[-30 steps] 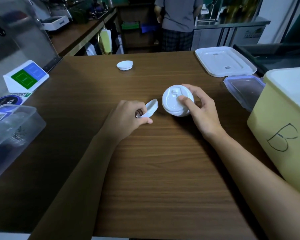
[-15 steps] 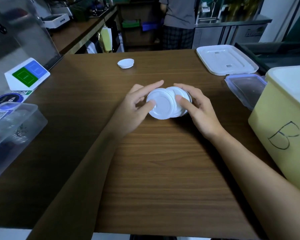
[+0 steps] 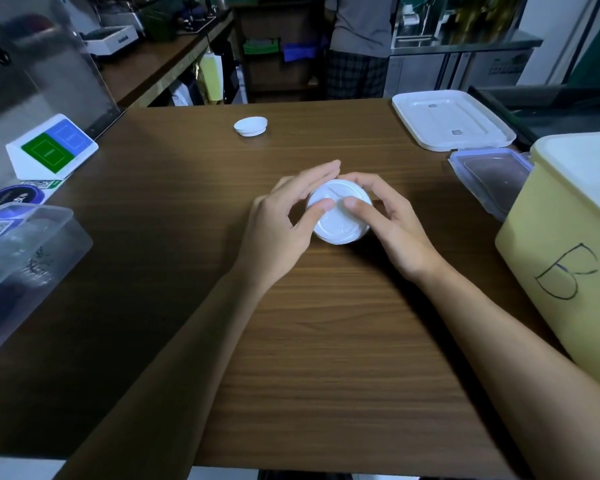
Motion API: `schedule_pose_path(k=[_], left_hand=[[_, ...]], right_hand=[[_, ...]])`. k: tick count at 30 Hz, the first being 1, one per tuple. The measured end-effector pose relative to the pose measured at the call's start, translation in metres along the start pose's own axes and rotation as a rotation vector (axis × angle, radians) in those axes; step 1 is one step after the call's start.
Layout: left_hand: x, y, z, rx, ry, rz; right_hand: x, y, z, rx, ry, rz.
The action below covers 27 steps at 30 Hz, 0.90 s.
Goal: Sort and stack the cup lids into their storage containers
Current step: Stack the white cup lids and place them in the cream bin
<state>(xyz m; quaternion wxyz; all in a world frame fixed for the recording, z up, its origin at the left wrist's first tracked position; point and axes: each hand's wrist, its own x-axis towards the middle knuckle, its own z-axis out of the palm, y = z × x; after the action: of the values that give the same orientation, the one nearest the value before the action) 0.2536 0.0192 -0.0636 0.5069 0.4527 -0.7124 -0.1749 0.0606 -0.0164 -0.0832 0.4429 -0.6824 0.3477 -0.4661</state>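
The left hand (image 3: 278,226) at nine o'clock and right hand (image 3: 395,230) at three pinch the lid stack (image 3: 340,225), thumbs on top, fingers curved round its rim, probably aligning it.

dim light. a dark wood-grain table (image 3: 326,358) fills the foreground; beyond its far edge a long wooden counter (image 3: 153,64) runs back at left, steel cabinets (image 3: 430,74) stand at right.

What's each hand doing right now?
Left hand: holding the lid stack, thumb on top.
Right hand: holding the same lid stack, fingers curled round it.
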Motion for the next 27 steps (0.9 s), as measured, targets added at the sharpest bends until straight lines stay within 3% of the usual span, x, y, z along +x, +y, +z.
schedule_pose_path(k=[5,9,13,18,22,27], left_hand=[[-0.001,-0.002,0.004,-0.100,0.043,-0.213],[0.000,-0.009,0.009,-0.250,-0.115,-0.396],[0.002,-0.015,0.006,-0.376,-0.127,-0.416],[0.005,-0.033,0.006,-0.275,-0.047,-0.377],[0.024,-0.055,0.002,-0.160,-0.011,-0.365],[0.087,-0.119,-0.018,0.277,-0.001,-0.311]], right_hand=[[0.000,0.000,0.000,0.034,0.018,-0.017],[0.001,0.001,0.002,0.103,0.054,-0.006],[0.002,0.006,0.007,0.120,0.055,-0.001],[0.011,0.008,0.004,-0.006,-0.026,-0.005],[0.035,0.016,0.007,-0.068,0.109,-0.018],[0.054,0.032,0.004,-0.035,0.238,0.049]])
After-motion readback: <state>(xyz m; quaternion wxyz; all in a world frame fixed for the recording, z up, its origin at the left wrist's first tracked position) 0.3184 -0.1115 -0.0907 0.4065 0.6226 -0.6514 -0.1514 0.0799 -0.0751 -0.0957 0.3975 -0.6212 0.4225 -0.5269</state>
